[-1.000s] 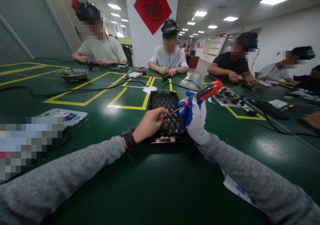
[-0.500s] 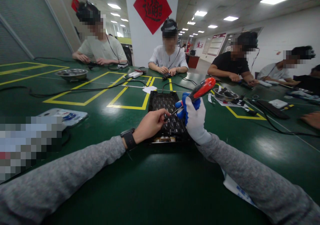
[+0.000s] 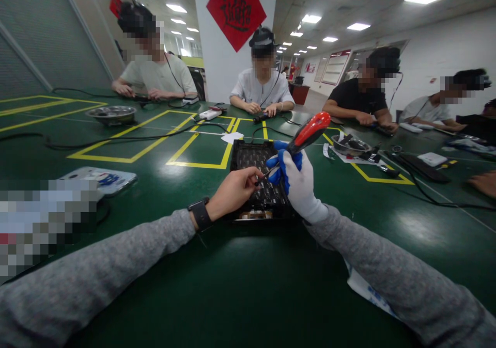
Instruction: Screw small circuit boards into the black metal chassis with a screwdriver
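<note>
Screwdriver [image 3: 310,132], red-black handle, slants over the open black case [image 3: 253,157]. Gloved right hand [image 3: 304,185] grips low on the handle; bare left hand [image 3: 234,190] pinches at the tip, maybe with a small dark bit, too tiny to tell. Best: light right grip, left fingertips steadying the tip, no sideways push. Case sits on green worktop [image 3: 194,291].

Right hand [image 3: 292,180], gloved in white and blue, is gripping a red-and-black screwdriver [image 3: 310,132], its handle tilting up to the right. Left hand [image 3: 234,192], bare, is apparently pinching a small dark piece [image 3: 257,183] near the screwdriver tip; too small to identify. Black case [image 3: 251,154] is lying beneath both hands on a green table [image 3: 217,286]. Metal bowl [image 3: 112,122] is standing well apart, far left.
</note>
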Action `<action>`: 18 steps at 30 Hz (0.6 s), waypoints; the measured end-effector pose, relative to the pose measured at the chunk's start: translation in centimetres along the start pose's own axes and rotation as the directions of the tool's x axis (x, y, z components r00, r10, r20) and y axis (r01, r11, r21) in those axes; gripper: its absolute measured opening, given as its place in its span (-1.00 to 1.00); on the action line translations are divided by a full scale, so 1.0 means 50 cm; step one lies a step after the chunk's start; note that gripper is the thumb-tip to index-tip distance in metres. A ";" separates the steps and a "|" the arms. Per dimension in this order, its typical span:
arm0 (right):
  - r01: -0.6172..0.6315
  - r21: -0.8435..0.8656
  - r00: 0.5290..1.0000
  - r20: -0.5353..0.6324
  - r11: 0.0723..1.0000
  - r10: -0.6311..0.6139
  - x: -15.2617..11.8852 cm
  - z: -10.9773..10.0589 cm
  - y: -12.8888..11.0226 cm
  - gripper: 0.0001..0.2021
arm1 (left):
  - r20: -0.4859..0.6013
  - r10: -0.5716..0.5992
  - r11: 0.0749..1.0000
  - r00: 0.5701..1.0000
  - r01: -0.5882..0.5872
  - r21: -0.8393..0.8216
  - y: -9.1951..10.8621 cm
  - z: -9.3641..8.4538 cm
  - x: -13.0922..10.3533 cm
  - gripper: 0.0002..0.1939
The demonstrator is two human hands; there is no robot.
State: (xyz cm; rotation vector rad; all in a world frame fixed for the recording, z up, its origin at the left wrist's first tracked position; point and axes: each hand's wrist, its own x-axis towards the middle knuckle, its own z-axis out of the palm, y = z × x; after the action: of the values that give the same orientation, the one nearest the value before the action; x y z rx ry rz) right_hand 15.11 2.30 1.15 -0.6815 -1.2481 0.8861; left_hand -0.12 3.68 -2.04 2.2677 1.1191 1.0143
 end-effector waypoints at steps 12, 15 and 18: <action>0.060 -0.028 0.976 -0.209 0.998 -0.065 -0.010 -0.008 -0.006 -0.72 | -0.051 0.020 0.993 0.999 -0.025 -0.116 0.007 -0.004 0.001 -0.72; 0.065 -0.043 0.958 -0.278 0.997 -0.074 -0.014 -0.014 -0.007 -0.67 | -0.055 0.010 0.981 0.998 -0.021 -0.191 0.019 -0.014 -0.001 -0.85; 0.040 -0.059 0.961 -0.272 0.997 -0.055 -0.013 -0.016 -0.009 -0.65 | 0.045 0.061 0.973 0.997 -0.050 -0.227 0.032 -0.025 -0.006 -0.62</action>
State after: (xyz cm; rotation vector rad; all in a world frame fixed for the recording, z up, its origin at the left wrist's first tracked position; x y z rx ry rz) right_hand 15.94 1.54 1.01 -0.7851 -1.0382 0.6940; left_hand -0.38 2.55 -0.36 2.1403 0.8754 1.0415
